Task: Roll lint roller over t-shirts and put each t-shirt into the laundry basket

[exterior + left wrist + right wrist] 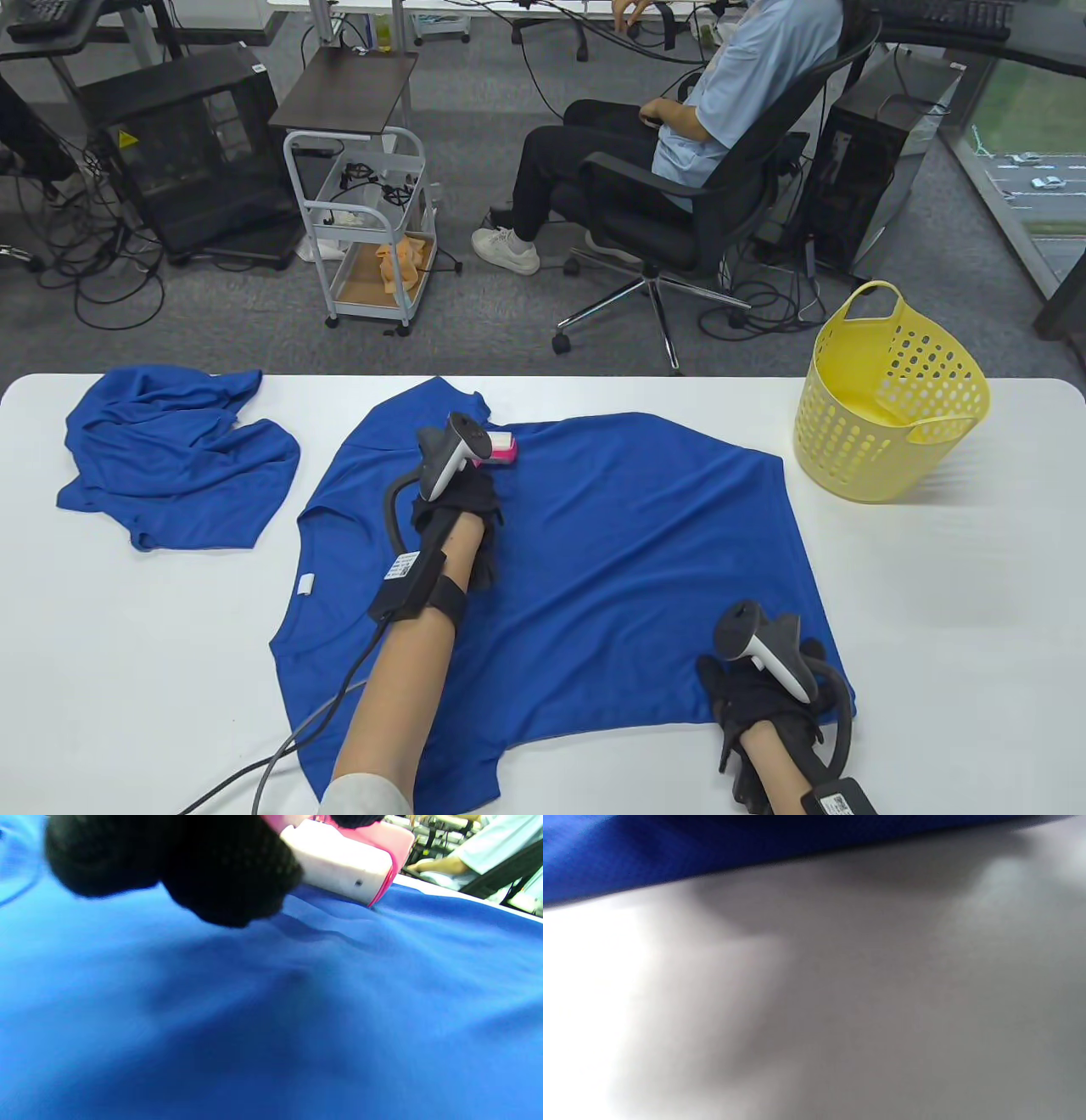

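A blue t-shirt (pixel 611 543) lies spread flat on the white table (pixel 933 611). My left hand (pixel 462 492) grips the pink and white lint roller (pixel 501 447), whose head lies on the shirt near its far edge. In the left wrist view the lint roller (pixel 343 861) touches the blue cloth (pixel 271 1005) beside my gloved fingers (pixel 220 870). My right hand (pixel 751 692) rests on the shirt's near right corner; its fingers are hidden under the tracker. A second blue t-shirt (pixel 170 454) lies crumpled at the far left. The yellow laundry basket (pixel 891 399) stands at the far right.
The right wrist view is a blur of white table (pixel 840 1005) under a strip of blue cloth (pixel 712 844). Beyond the table a person (pixel 679 127) sits in an office chair, and a white cart (pixel 365 229) stands on the floor.
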Available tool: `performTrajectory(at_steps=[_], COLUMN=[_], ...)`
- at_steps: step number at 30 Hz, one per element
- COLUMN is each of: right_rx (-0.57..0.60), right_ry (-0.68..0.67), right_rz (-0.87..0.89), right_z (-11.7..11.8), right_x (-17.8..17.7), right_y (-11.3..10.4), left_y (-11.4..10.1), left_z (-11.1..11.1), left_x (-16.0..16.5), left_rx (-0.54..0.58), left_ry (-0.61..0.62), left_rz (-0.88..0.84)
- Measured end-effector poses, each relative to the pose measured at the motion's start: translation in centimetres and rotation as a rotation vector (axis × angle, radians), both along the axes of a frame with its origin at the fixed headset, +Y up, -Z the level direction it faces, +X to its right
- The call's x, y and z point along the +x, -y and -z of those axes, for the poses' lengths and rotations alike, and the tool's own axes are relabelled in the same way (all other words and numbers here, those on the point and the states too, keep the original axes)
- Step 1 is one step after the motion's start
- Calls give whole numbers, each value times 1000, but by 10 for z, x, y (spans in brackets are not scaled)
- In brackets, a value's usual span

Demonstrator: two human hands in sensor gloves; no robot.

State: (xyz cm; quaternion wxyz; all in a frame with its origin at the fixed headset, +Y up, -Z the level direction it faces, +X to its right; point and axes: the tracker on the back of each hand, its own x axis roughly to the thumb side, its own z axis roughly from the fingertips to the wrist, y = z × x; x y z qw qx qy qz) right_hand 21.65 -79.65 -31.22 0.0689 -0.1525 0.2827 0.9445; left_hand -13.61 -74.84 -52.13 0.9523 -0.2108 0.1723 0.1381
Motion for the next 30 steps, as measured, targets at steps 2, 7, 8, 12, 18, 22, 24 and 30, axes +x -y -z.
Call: performTrajectory(at_steps=[2,7,8,12,18,22,24,30], right_rx=[-1,-9,-11,-12,-20,-19,-17,-18], right_ry=[-7,-14,-15,-15,-15,-14,-13,-15], right_rz=[4,12,15,26,27,29,30,28], right_z=[0,-1,-1,-1,-1,-1,-1,-1], right_x=[0,1,1,2,2,2,3,2], right_y=[0,0,0,0,0,0,0,-1], left_y=[-1,-34,-44,-79,-84,-61,-59,-50], left_z=[1,-28,-39,-94,-184,-207,-208,-156], left_x=[-1,-18,-24,-48,-75,-75,-74,-69], left_rx=[39,269,291,187,-102,-226,-137,-103], left_ry=[39,170,175,221,246,268,236,140], left_rz=[-115,-247,-263,-217,-46,-32,-23,-72])
